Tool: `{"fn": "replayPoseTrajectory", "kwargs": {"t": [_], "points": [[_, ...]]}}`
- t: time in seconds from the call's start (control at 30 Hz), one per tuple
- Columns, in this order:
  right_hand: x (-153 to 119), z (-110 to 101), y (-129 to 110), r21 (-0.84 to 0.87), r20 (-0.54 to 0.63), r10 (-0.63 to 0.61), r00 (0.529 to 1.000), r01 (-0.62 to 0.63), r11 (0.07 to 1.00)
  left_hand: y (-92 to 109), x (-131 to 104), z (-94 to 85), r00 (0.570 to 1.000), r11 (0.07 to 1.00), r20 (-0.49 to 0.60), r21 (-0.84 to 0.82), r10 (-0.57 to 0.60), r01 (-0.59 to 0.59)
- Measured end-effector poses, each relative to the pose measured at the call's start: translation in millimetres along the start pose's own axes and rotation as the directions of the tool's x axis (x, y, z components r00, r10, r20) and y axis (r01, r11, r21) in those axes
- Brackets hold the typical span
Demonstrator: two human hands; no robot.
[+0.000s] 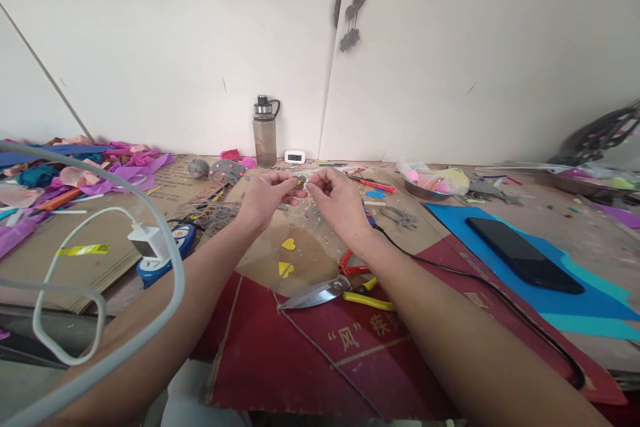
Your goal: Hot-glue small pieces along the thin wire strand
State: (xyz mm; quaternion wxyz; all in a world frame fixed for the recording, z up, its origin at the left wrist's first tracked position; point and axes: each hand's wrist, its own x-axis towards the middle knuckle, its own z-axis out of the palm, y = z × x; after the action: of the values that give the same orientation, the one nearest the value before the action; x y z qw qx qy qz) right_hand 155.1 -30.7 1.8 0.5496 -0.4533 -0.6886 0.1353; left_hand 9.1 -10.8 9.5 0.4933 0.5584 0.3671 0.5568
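My left hand (270, 197) and my right hand (337, 203) meet over the middle of the work surface, fingertips almost touching. Each is closed in a pinch, and whatever sits between the fingers is too small to make out. Below them, two yellow paper hearts (289, 244) lie on the brown cardboard. Scissors with yellow handles (369, 300) rest partly beneath my right forearm, their blades pointing left. A red-handled tool (346, 260) lies just behind the scissors. Grey cord (320, 353) runs from near the blade tips across the red board.
A bottle (265, 133) and small digital clock (295, 157) stand by the white panel. Coloured scraps (75, 173) crowd the left; a blue power strip (167, 260) and white cable (173, 247) are nearer. On the right, a black phone (520, 253) lies on blue sheets, near a black cable (480, 273).
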Motion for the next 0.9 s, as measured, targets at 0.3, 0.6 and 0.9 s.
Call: {"fn": "replayPoseTrajectory", "kwargs": {"t": [0.3, 0.6, 0.9], "points": [[1.9, -0.7, 0.2, -0.028, -0.005, 0.043, 0.999, -0.043, 0.999, 1.2, 0.1, -0.1, 1.0, 0.998, 0.01, 0.06, -0.002, 0.001], [2.4, -0.7, 0.1, -0.017, -0.027, 0.118, 0.993, -0.119, 0.993, -2.0, -1.2, 1.6, 0.997, 0.99, 0.052, 0.124, 0.057, -0.063], [5.8, -5.4, -3.1, 0.082, 0.007, 0.234, 0.972, -0.234, 0.969, -2.6, 0.4, -0.7, 0.983, 0.999, 0.184, 0.023, -0.029, 0.025]]}}
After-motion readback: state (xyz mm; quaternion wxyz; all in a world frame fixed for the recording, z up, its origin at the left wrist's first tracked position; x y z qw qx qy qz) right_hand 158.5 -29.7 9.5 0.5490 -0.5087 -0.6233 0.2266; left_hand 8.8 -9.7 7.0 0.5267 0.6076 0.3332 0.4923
